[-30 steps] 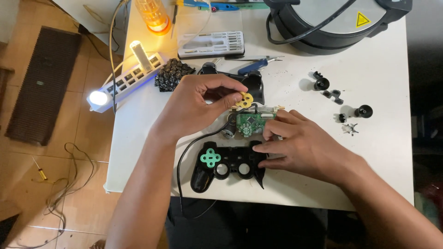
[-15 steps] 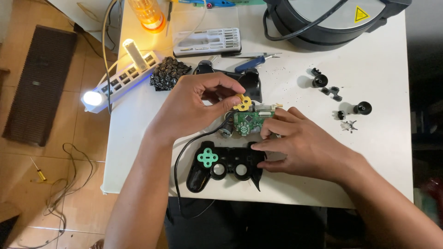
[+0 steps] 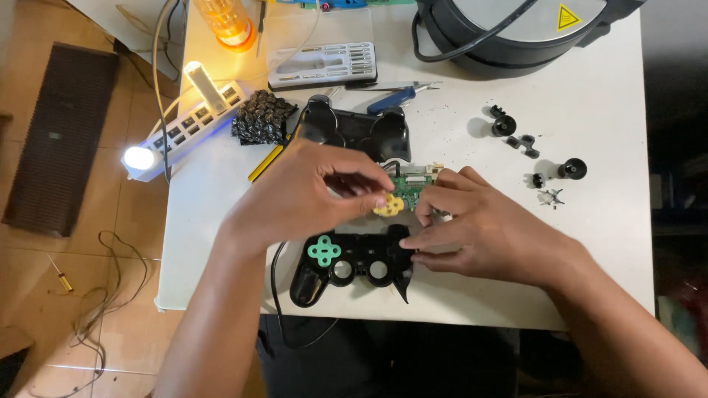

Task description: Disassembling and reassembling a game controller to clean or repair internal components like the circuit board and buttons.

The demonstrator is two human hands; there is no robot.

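Observation:
My left hand (image 3: 313,193) pinches a small yellow rubber pad (image 3: 389,205) between thumb and fingers, just above the open black gamepad front shell (image 3: 354,269). That shell lies face down near the table's front edge with a mint-green pad (image 3: 324,250) seated in its left side. My right hand (image 3: 483,225) rests on the shell's right end, its fingers touching a green circuit board (image 3: 410,186) that sits between both hands. The black rear shell (image 3: 354,131) lies behind the hands.
On the white table (image 3: 612,140) lie loose black thumbsticks and small parts (image 3: 532,153) at the right, a screwdriver bit case (image 3: 322,66), a blue-handled tool (image 3: 394,96), a lit lamp on a power strip (image 3: 188,125), an orange bottle (image 3: 221,22) and a round black appliance (image 3: 516,29).
My left hand has lowered the yellow pad from above the circuit board toward the front shell. My right hand stays on the shell's right end.

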